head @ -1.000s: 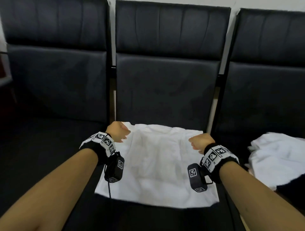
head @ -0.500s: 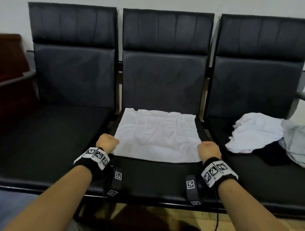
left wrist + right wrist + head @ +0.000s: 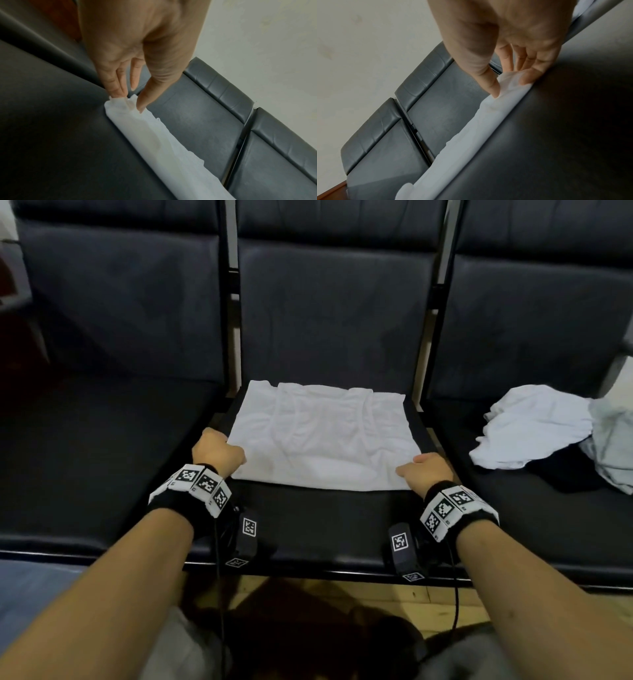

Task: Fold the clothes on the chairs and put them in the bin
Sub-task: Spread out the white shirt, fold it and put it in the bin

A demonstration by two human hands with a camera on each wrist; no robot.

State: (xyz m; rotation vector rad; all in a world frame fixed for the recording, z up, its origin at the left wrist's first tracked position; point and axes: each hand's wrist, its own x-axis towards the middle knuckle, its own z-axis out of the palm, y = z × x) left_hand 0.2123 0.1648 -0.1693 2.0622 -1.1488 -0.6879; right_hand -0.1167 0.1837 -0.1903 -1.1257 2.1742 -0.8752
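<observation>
White shirt [image 3: 322, 440] lies flat on the middle chair seat [image 3: 318, 518], folded into a rough rectangle, far edge close to the backrest [image 3: 329, 313], near edge well back from the seat's front lip

Left hand [image 3: 216, 451] is at the shirt's near-left corner. Left wrist view: thumb and fingertips [image 3: 118, 90] come together on the bunched corner of the cloth [image 3: 120, 106], so it's a pinch, fingers mostly straight, only the tips closing on the fabric. Corner is slightly lifted off the seat, rest of that edge runs flat away from it

Right hand [image 3: 426, 472] is at the shirt's near-right corner. Right wrist view: thumb presses on top of the cloth [image 3: 508, 86], fingers [image 3: 529, 78] sit under or behind the fold, same kind of pinch. Picture is soft there, so how many fingers are actually under the fabric is hard to say

Both hands sit at about the same depth on the seat, one each side of the shirt, shirt stretched between them with some wrinkles across the middle

Pile of unfolded clothes [image 3: 534, 426] on the seat right of the shirt: a crumpled white piece, a pale grey-blue piece [image 3: 613, 446] at its right partly overlapping, something dark [image 3: 568, 477] under both. Pile is well apart from the shirt, the chair gap between them

Seat left of the shirt [image 3: 85, 440] is black, same as the others. Wood floor [image 3: 342, 594] shows below the front rail
</observation>
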